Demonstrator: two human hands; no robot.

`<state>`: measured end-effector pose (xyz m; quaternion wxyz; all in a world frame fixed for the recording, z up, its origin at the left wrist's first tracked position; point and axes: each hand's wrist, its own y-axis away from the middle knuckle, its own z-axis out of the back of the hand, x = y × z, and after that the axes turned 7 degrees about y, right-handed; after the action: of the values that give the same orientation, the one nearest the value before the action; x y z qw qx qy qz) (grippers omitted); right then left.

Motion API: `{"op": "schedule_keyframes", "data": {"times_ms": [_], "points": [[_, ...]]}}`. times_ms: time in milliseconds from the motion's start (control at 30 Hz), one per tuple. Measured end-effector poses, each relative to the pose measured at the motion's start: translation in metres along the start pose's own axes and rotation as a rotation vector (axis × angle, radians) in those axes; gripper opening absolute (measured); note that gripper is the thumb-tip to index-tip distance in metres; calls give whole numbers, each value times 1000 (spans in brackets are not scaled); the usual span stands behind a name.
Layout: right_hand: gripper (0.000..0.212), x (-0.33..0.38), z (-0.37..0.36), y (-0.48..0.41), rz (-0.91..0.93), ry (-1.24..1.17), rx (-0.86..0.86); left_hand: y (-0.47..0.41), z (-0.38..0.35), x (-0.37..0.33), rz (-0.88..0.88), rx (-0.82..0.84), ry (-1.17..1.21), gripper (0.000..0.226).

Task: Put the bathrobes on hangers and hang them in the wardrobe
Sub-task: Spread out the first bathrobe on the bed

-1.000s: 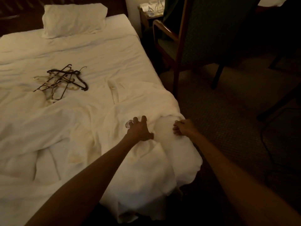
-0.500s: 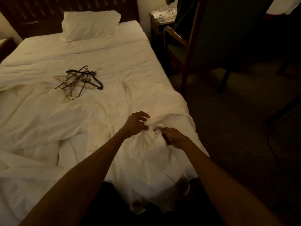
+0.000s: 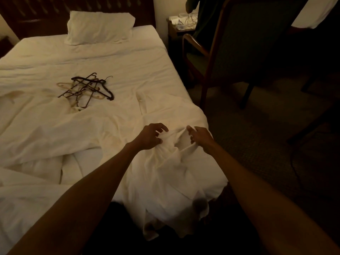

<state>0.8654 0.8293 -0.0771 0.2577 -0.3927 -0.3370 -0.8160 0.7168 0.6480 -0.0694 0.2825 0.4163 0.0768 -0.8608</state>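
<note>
A white bathrobe (image 3: 165,173) lies crumpled at the bed's near right corner, part of it hanging over the edge. My left hand (image 3: 150,136) pinches a fold of its fabric near the top. My right hand (image 3: 199,138) grips the robe's edge just to the right, and the cloth is pulled taut between the two hands. More white robe fabric (image 3: 55,129) is spread over the left of the bed. A tangled pile of dark and pale hangers (image 3: 88,89) rests on the sheet farther back, well out of reach of both hands. No wardrobe is in view.
The bed (image 3: 119,67) has a white pillow (image 3: 100,27) at the headboard. A wooden armchair (image 3: 230,52) stands close to the bed's right side, and a nightstand (image 3: 179,28) with small items sits behind it. Dark carpet (image 3: 257,144) covers the floor on the right.
Both hands have shifted on the robe, from pressing its bunched corner to pinching its edge and drawing it apart. The view has tilted up, showing more of the headboard.
</note>
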Motion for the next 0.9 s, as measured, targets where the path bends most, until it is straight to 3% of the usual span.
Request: {"op": "schedule_keyframes", "data": {"times_ms": [200, 300, 367, 467, 533, 600, 700, 833, 900], "points": [[39, 15, 5, 0, 129, 108, -52, -7, -5, -11, 54, 56, 88, 52], [48, 24, 1, 4, 85, 24, 44, -19, -16, -19, 20, 106, 56, 55], [46, 24, 5, 4, -40, -97, 70, -28, -24, -19, 7, 143, 40, 56], [44, 9, 12, 3, -140, -287, 142, -37, -30, -14, 11, 101, 13, 28], [27, -4, 15, 7, -122, -378, 216, -39, -30, -13, -49, 55, -46, 16], [18, -16, 15, 7, -86, -409, 284, -41, -33, -13, -71, 28, -34, 22], [31, -23, 16, 5, -40, -404, 306, -44, -39, -14, -39, 53, -37, 47], [32, -27, 20, 1, -16, -352, 251, -53, -43, -9, -69, 12, -18, 22], [40, -33, 20, 2, -28, -297, 319, -59, -37, -7, -87, -57, 7, 18]]}}
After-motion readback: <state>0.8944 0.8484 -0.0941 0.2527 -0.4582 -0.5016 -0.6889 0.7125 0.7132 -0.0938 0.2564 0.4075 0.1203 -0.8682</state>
